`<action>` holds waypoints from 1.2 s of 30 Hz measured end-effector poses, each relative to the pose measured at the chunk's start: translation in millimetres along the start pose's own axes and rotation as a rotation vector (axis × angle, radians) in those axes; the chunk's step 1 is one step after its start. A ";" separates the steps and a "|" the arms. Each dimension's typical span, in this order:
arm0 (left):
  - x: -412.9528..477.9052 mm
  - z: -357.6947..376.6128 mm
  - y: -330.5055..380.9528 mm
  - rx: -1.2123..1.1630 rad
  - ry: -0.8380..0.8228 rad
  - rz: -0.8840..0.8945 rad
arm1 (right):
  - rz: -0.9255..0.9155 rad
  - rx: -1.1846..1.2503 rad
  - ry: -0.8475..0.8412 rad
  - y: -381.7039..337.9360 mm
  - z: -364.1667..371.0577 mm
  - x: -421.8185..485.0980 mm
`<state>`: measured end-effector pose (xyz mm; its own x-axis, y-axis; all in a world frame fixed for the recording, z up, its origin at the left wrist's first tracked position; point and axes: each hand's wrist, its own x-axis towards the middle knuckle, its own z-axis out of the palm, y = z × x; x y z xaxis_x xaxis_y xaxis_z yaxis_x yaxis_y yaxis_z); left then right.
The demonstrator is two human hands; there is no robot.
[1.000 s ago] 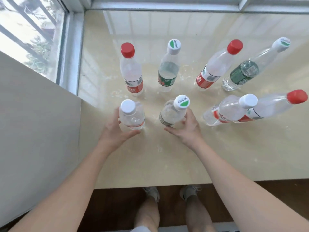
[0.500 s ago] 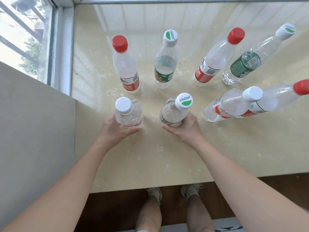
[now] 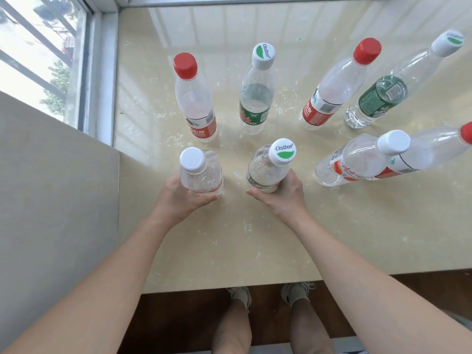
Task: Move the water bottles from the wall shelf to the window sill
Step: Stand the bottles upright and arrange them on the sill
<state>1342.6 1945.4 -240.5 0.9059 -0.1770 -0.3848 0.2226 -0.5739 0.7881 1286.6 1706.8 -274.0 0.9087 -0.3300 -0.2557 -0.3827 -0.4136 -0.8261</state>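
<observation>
A clear plastic bottle with a plain white cap and a red label (image 3: 200, 175) is gripped by the left hand (image 3: 176, 200). A clear plastic bottle with a green-and-white cap and a green label (image 3: 267, 169) is gripped by the right hand (image 3: 283, 198). Both are held upright in the near row on the cream stone window sill (image 3: 255, 238), long axes vertical. On each hand the fingers (image 3: 293, 181) are curled round the lower body from the near side, with the thumb laid across the front. Each bottle therefore lies on the far side of its palm.

From above it cannot be settled whether the bases are fully seated, though they appear to be. A red-capped bottle (image 3: 196, 103) stands just beyond the left one, so the release is best made by spreading the fingers and drawing the hands back toward the near edge.
</observation>
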 end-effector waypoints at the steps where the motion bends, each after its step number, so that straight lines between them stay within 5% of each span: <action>1: -0.8 0.8 1.8 -0.003 0.000 0.011 | -0.004 -0.012 -0.001 0.0 -0.2 -0.7; 11: -38.4 1.1 4.9 0.138 0.112 -0.138 | -0.114 -0.204 -0.033 14.6 -93.8 -70.7; 17: -106.2 -10.6 56.5 0.005 0.313 0.019 | -0.085 -0.247 0.236 -2.2 -189.0 -85.9; 22: -153.9 17.4 105.8 0.115 0.383 0.169 | -0.163 -0.177 0.146 -12.3 -215.5 -51.9; 28: -134.7 38.4 188.6 0.264 0.315 0.631 | -0.150 0.015 -0.123 -26.7 -209.4 -8.9; 33: -95.4 93.6 216.4 0.125 0.053 0.495 | -0.217 -0.010 -0.254 -31.9 -209.7 11.6; 36: -73.4 124.9 216.5 0.106 0.022 0.439 | -0.191 -0.063 -0.183 -28.8 -201.4 12.0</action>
<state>1279.3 1734.3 -101.6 0.9140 -0.4055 -0.0139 -0.2216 -0.5276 0.8201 1274.9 1543.8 -152.1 0.9782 -0.0845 -0.1895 -0.2059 -0.5071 -0.8369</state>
